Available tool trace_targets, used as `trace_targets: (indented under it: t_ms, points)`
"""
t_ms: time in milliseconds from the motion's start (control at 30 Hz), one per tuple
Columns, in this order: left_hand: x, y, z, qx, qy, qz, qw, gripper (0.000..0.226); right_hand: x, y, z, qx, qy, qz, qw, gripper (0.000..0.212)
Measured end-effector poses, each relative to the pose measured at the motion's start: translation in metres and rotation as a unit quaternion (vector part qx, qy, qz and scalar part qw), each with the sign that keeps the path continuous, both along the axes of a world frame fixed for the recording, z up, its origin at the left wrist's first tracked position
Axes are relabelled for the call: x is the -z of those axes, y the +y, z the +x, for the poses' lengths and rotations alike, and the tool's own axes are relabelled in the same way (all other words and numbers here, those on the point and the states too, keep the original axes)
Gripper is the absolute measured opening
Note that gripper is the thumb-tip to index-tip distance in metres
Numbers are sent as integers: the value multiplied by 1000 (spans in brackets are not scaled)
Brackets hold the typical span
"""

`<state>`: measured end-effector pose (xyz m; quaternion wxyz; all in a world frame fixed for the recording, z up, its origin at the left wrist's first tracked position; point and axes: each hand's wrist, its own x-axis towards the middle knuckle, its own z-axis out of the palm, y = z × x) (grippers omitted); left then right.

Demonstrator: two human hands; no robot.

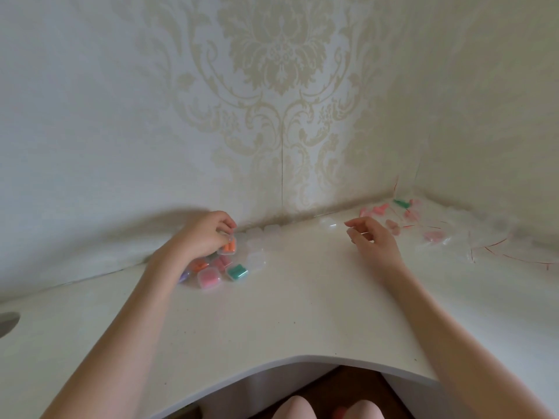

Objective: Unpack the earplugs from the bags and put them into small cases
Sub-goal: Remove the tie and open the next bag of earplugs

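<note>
My left hand (205, 234) grips a small clear case with orange earplugs (229, 247) at the back left of the white desk (287, 313). Below it lie filled cases: a pink one (208, 277), a green one (237, 272), another orange one (199, 264) and a purple one (184, 277) half hidden by my wrist. Empty clear cases (256, 258) stand to the right of them and along the wall (273, 228). My right hand (370, 237) hovers with loosely curled fingers and holds nothing. Bags with pink and green earplugs (405, 211) lie at the back right.
Several emptied clear bags with red strips (496, 243) are piled in the right corner. Patterned wallpaper walls close in the desk at the back and right. A cable hole (7, 322) sits at the left edge. The desk's front edge curves inward above my knees.
</note>
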<state>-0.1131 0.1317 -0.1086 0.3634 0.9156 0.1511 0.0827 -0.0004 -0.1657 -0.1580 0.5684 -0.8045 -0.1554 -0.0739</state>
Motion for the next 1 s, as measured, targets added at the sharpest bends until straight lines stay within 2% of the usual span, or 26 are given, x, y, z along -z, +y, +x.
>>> trace_targets:
  t_ms: [200,333,467,600,767,900,1000]
  points:
    - [-3,-2,-1,-10,16,0,1000,38,1,-1,1,3,3,-3,1000,12]
    - [-4,-12,7,3,-19,39,999,24,1,-2,3,7,-12,-10,1000,16]
    - [-4,-33,19,29,-71,63,995,20,1,-14,10,87,-68,-81,991,20]
    - [1,-75,39,61,-102,61,991,19,2,-34,25,175,-75,-189,964,39]
    - [16,-136,67,159,-120,47,979,20,11,-48,44,172,-39,-309,935,43]
    - [40,-163,80,191,-148,24,970,24,11,-52,49,200,-71,-240,947,29]
    - [49,-174,83,186,-176,-38,966,25,7,-51,46,226,-93,-171,954,26]
